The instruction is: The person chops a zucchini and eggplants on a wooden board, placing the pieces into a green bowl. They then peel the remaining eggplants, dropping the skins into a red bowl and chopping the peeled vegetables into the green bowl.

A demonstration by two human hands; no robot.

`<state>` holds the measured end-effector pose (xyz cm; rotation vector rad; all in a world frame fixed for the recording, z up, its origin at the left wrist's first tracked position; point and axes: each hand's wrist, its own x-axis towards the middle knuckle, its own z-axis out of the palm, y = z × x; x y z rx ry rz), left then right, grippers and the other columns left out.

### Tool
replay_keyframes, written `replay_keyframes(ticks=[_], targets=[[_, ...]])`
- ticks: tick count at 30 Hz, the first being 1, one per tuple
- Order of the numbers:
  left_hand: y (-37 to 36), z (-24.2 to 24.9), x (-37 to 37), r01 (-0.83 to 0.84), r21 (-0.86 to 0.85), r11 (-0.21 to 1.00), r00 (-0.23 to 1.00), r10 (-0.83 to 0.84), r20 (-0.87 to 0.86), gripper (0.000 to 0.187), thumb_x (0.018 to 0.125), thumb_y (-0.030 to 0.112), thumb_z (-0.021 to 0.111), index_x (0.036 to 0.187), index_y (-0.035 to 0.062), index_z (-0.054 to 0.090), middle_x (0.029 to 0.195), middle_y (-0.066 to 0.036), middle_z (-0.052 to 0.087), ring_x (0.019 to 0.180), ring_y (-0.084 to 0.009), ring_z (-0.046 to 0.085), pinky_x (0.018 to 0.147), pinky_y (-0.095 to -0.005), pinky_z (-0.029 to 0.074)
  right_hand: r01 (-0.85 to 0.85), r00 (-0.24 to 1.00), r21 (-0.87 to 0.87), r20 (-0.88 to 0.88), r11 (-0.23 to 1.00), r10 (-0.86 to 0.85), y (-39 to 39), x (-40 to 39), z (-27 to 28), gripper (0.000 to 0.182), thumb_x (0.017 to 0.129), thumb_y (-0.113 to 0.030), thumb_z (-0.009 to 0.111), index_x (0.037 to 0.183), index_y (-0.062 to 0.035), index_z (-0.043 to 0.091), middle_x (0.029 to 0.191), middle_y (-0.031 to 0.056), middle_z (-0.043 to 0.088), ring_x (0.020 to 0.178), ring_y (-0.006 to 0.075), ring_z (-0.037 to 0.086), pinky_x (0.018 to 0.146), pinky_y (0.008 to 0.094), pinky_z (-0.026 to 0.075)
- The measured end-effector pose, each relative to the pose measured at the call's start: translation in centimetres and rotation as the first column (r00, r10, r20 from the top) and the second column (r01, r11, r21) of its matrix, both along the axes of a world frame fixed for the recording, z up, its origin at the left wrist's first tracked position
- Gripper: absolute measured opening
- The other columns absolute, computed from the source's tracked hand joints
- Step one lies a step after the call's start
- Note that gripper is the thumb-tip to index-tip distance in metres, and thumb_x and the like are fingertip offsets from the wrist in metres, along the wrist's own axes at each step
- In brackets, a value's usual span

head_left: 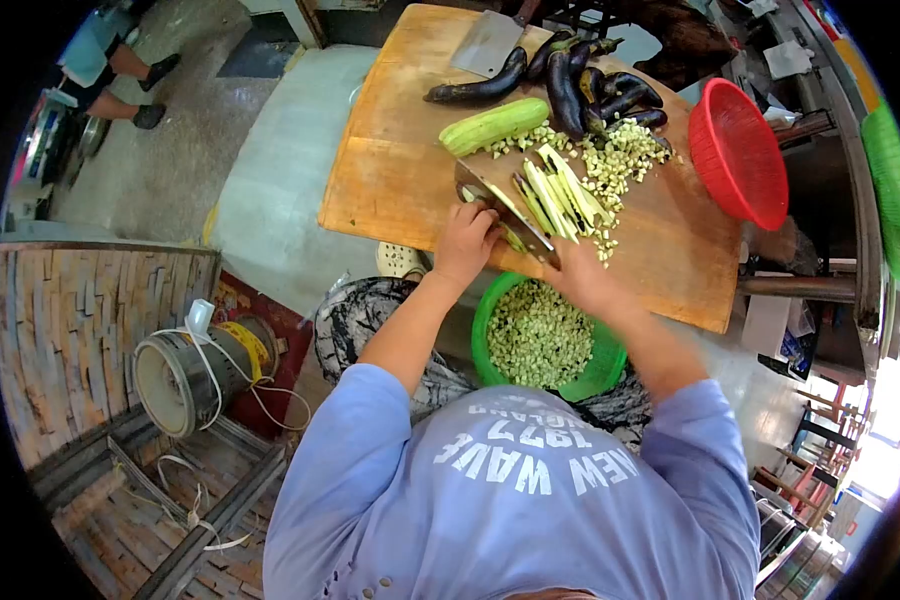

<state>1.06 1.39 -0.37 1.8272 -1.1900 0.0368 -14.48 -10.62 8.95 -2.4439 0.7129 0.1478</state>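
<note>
My right hand (582, 275) grips a broad knife (510, 208), its blade slanting up and left over the wooden board (390, 160). Beside the blade, my left hand (467, 238) has its fingers curled on a piece of eggplant, mostly hidden by hand and knife. Cut eggplant strips (560, 195) lie just right of the blade, with diced pieces (618, 158) beyond them. A peeled, pale green eggplant or gourd (494, 126) rests above. Several dark eggplants (566, 92) are piled at the back. A green basin (482, 330) of diced pieces (540, 335) sits below the board's near edge.
A cleaver (487, 44) lies at the board's back edge. A red basket (738, 155) stands at its right. Another person's legs (125, 85) show at upper left. A metal cylinder (180, 380) with cords is on the left, and green baskets (890, 190) are far right.
</note>
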Motion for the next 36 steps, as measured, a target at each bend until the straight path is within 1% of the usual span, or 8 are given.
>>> replay_keyframes(ticks=[2,6,10,19,25,28,31,36], targets=[[-0.4,0.2,0.1,0.009,-0.001,1.0,0.999,-0.009,0.041,0.024,0.072,0.006,0.069,0.094,0.0044,0.061,0.101,-0.011,0.056,0.094,-0.0322,0.051,0.08,-0.0392,0.046,-0.006,0.992,-0.136,0.12,0.991,0.022,0.5,-0.5,-1.4,0.017,0.077,-0.012,0.06,0.08,0.003,0.053,0.071,0.0218,0.06,0.07,0.0378,0.06,0.064,0.0433,0.047],[-0.2,0.8,0.0,0.028,0.007,1.0,0.995,-0.028,0.095,0.024,0.072,0.005,0.069,0.094,0.0039,0.06,0.102,-0.011,0.056,0.091,-0.032,0.052,0.079,-0.039,0.047,0.269,0.96,0.174,0.029,0.947,-0.278,0.5,-0.9,0.4,0.018,0.079,-0.011,0.06,0.079,0.0043,0.052,0.069,0.0196,0.058,0.065,0.0355,0.057,0.061,0.041,0.045],[0.1,-0.3,0.2,0.002,-0.064,0.998,0.998,-0.006,-0.058,0.025,0.07,0.005,0.069,0.093,0.0038,0.06,0.099,-0.013,0.056,0.088,-0.0339,0.053,0.078,-0.0404,0.047,0.153,0.985,0.128,0.054,0.98,-0.161,0.3,-1.2,2.1,0.018,0.08,-0.012,0.059,0.08,0.0039,0.051,0.069,0.0216,0.057,0.066,0.0364,0.058,0.061,0.0423,0.045],[-0.1,-2.3,0.5,0.006,-0.064,0.998,0.997,-0.001,0.083,0.019,0.068,0.009,0.068,0.084,0.0037,0.06,0.091,-0.015,0.058,0.082,-0.0346,0.056,0.069,-0.0426,0.048,-0.058,0.996,0.126,-0.059,0.99,0.066,-0.5,0.0,3.6,0.021,0.079,-0.016,0.063,0.08,0.0025,0.053,0.068,0.0229,0.058,0.065,0.0391,0.057,0.058,0.0456,0.044],[0.8,0.4,0.2,-0.006,0.005,1.0,0.994,0.005,0.106,0.021,0.068,0.009,0.07,0.086,0.0052,0.059,0.092,-0.012,0.056,0.087,-0.0301,0.055,0.071,-0.0373,0.048,0.034,0.993,0.084,0.111,0.996,-0.044,-0.2,-0.2,-2.5,0.022,0.078,-0.013,0.066,0.077,0.0029,0.051,0.06,0.0145,0.053,0.056,0.0266,0.056,0.053,0.0386,0.044],[0.6,0.2,-0.3,-0.056,0.009,0.998,0.996,0.056,0.063,0.02,0.07,0.007,0.068,0.088,0.0048,0.059,0.094,-0.012,0.055,0.091,-0.0305,0.054,0.076,-0.0369,0.048,0.261,0.941,0.515,0.055,0.817,-0.335,-0.6,-0.9,-2.5,0.016,0.082,-0.01,0.061,0.078,0.0009,0.049,0.057,0.0042,0.047,0.047,0.0133,0.051,0.041,0.0311,0.041],[-0.8,0.7,-1.8,-0.077,0.042,0.996,0.993,0.081,-0.082,0.018,0.074,0.003,0.064,0.09,0.0041,0.058,0.095,-0.014,0.054,0.093,-0.0331,0.053,0.079,-0.0373,0.046,0.297,0.884,0.521,0.166,0.801,-0.436,-0.1,-1.3,-0.7,0.014,0.082,-0.009,0.06,0.08,0.0004,0.049,0.057,0.0031,0.048,0.043,0.0118,0.048,0.037,0.0293,0.038],[-2.1,-0.3,0.4,-0.335,-0.184,0.924,0.897,0.254,-0.361,0.015,0.083,0.003,0.055,0.098,0.0018,0.055,0.091,-0.015,0.053,0.085,-0.0299,0.053,0.075,-0.0355,0.044,0.201,0.97,0.433,0.034,0.879,-0.239,0.3,-2.4,2.8,0.014,0.084,-0.01,0.059,0.086,0.0023,0.052,0.061,0.0061,0.052,0.047,0.0146,0.051,0.043,0.0303,0.041]])
